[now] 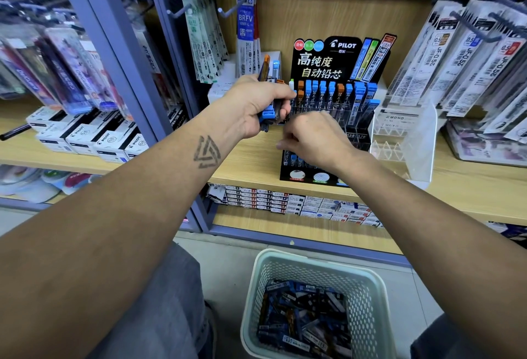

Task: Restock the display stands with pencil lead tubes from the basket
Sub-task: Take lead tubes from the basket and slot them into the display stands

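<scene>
A black Pilot display stand (pixel 322 56) sits on the wooden shelf, its back rows filled with upright blue- and orange-capped lead tubes (pixel 330 93). My left hand (pixel 256 104) grips a bundle of lead tubes (pixel 268 114), blue and orange caps sticking out above and below the fist, just left of the stand. My right hand (pixel 313 136) hovers over the stand's middle rows with fingers curled down; what they pinch is hidden. On the floor below stands a pale green mesh basket (pixel 368 281) holding many loose lead tubes (pixel 302 316).
An empty clear acrylic stand (pixel 407 142) stands right of the Pilot stand. Refill packs hang on hooks (pixel 205 33) at the left and right (pixel 467 53). Boxed refills (pixel 85 136) lie on the left shelf, small boxes (pixel 299 201) on the shelf below. My knees flank the basket.
</scene>
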{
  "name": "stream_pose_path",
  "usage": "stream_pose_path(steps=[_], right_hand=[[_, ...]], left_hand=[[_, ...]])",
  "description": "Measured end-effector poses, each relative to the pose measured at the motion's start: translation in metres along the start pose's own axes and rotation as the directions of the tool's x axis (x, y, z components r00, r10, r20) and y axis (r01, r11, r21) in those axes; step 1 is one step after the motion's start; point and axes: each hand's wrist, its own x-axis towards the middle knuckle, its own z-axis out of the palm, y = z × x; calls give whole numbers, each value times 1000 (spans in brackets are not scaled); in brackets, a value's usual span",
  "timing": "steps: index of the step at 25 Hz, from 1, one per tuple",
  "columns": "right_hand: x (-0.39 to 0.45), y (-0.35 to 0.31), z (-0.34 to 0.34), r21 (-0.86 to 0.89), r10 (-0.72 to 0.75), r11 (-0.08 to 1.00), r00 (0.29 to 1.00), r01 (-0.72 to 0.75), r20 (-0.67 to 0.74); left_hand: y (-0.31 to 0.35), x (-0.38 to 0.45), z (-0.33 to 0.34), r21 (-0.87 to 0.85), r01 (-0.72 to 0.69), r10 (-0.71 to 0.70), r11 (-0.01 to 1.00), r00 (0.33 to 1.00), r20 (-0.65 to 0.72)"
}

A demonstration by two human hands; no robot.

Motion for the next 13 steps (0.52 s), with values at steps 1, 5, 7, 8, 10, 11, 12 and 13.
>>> stream_pose_path(steps=[1, 5, 7, 8, 10, 11, 12, 13], right_hand=[[-1, -1, 4, -9, -7, 1000, 1000, 7, 18], [-1, 0, 14, -15, 14, 1000, 997, -13, 73], [-1, 4, 13, 57, 47, 997, 995, -52, 85], [-1, 6, 9, 144, 89, 985, 994, -98, 70], [-2, 13, -3, 383, 229, 898, 973, -216, 14], [-4, 17, -8, 500, 313, 824, 950, -266, -10], [-7, 20, -14, 628, 396, 718, 918, -300, -15], [-11, 23, -19, 764, 469, 566, 883, -311, 13]], left_hand=[[0, 0, 0, 3, 2, -2, 1000, 1000, 1], [-1, 1, 0, 12, 3, -3, 1000, 1000, 11], [-1, 0, 0, 13, 3, -3, 1000, 1000, 10], [-1, 0, 0, 11, 4, -4, 1000, 1000, 5], [-2, 1, 1, 16, 11, -11, 1000, 1000, 7], [-4, 0, 2, 35, 22, -23, 999, 999, 27], [-5, -2, 5, 68, 41, -46, 997, 997, 63], [-8, -3, 8, 110, 61, -73, 992, 992, 105]])
